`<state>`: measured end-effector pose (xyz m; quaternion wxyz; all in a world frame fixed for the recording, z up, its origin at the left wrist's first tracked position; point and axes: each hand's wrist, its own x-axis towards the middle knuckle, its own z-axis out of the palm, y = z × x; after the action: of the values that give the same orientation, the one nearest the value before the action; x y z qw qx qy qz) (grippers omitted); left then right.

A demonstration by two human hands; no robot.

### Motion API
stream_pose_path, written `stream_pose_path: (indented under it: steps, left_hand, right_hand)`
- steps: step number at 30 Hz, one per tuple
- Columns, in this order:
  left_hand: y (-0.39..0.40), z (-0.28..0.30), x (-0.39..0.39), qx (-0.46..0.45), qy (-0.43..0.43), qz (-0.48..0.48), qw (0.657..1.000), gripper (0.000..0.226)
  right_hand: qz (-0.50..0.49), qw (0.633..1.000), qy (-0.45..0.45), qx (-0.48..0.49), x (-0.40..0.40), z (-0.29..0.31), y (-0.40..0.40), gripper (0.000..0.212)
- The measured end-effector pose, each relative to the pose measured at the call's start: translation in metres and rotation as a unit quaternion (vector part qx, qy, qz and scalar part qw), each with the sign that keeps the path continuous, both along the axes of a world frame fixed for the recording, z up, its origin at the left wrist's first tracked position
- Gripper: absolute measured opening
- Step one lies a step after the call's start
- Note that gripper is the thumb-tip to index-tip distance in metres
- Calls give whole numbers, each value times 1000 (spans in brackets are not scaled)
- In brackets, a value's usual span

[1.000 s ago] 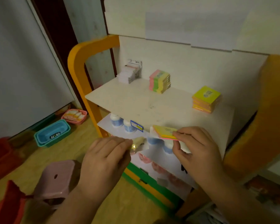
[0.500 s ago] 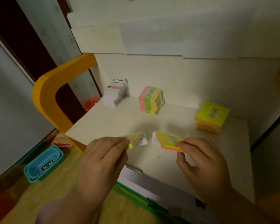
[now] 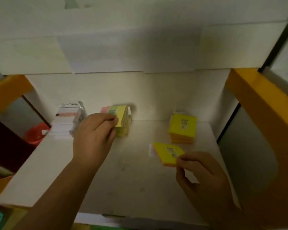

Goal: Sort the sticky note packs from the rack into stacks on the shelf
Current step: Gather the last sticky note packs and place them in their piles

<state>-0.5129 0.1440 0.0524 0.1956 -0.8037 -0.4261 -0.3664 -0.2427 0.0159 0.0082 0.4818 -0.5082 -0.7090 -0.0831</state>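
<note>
The left hand (image 3: 94, 138) is stretched forward over the shelf (image 3: 133, 180), forearm running up from the lower left, back of the hand toward the camera. Its fingers are curled, with thumb and fingertips pinching a pack (image 3: 118, 116) at the top of the middle stack (image 3: 123, 130) near the shelf's back wall. The right hand (image 3: 204, 176) is nearer the shelf's front right, wrist entering from the lower right corner. Its thumb and forefinger pinch the near corner of a yellow pack (image 3: 168, 153), held above the shelf, tilted; the other fingers are loosely bent beneath. The two hands are well apart.
</note>
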Motion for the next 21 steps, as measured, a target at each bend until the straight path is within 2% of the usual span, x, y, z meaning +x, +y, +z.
stream_pose_path:
  steps: [5, 8, 15, 21]
  left_hand:
    - [59, -15, -13, -43, 36, -29, 998, 20]
    - [81, -28, -21, -99, 61, -45, 992, 27]
    - [80, -37, -30, -169, 82, -69, 980, 49]
    - [78, -30, -31, -153, 36, -140, 978, 35]
  right_hand:
    - [-74, 996, -41, -1, 0, 2, 4, 8]
    - [-131, 991, -38, 10, 1, 2, 9, 8]
    - [-217, 975, -38, 37, 10, 4, 42, 4]
    - [-252, 966, -52, 12, 15, -4, 76, 7]
